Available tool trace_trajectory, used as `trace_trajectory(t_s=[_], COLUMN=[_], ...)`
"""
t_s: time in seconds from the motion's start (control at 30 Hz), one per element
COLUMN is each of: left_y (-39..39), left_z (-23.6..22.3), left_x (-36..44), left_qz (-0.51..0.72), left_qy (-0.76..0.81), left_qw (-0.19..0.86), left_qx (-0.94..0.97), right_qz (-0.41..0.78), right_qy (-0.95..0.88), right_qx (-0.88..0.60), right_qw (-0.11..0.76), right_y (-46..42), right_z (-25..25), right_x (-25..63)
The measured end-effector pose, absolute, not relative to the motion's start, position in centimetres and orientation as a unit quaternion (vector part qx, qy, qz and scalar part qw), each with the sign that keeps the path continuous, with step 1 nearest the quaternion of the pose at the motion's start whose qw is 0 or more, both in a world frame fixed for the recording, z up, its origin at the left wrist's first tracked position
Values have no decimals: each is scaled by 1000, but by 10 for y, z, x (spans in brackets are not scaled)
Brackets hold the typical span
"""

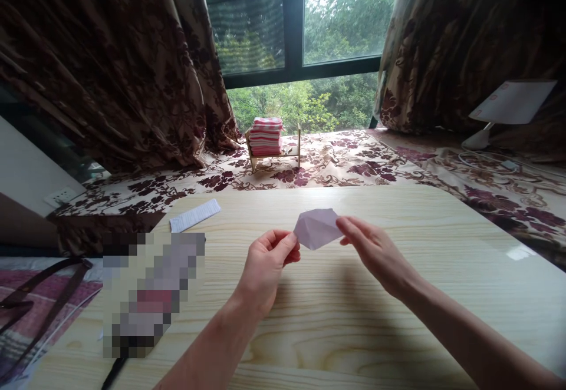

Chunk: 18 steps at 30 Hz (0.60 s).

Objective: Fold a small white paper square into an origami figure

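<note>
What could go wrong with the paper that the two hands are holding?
The paper looks thin and creased, so it might tear if the left hand and right hand pulled apart. Both seem to pinch only its ends, so it could slip and drop onto the table.

Two hands, one folded paper, one lamp (cloths: several, count unclear).

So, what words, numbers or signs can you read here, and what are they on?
None can be read for certain.
White oblong paper on the pale wooden table: rows of print, too small.
White tilted lampshade: red marks, too blurred.
Pixelated patch on the table's left: nothing readable.
Folded lilac paper held by the left hand and right hand: no writing shows.
</note>
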<state>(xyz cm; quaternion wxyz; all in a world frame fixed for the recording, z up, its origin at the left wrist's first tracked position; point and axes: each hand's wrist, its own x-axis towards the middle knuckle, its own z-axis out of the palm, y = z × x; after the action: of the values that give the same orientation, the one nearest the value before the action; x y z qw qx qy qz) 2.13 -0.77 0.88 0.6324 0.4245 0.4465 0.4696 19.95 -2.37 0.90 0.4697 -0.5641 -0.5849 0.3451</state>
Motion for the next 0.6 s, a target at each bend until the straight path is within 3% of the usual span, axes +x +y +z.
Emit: trace_trajectory(t_s=[0.2,0.43,0.6], left_y=[-12,-17,-19], left_z=[10,13,12], left_x=[25,28,30], left_qz=[451,371,370], left_qy=[421,432,417], left_qw=[691,646,669], left_qx=[376,508,492], right_qz=[420,443,452], right_qy=[-579,-574,-587], right_qx=[-541,-517,-492], right_qw=[442,455,456], right_y=[-30,-27,-29], right_z=[4,1,5], right_x=[185,192,191])
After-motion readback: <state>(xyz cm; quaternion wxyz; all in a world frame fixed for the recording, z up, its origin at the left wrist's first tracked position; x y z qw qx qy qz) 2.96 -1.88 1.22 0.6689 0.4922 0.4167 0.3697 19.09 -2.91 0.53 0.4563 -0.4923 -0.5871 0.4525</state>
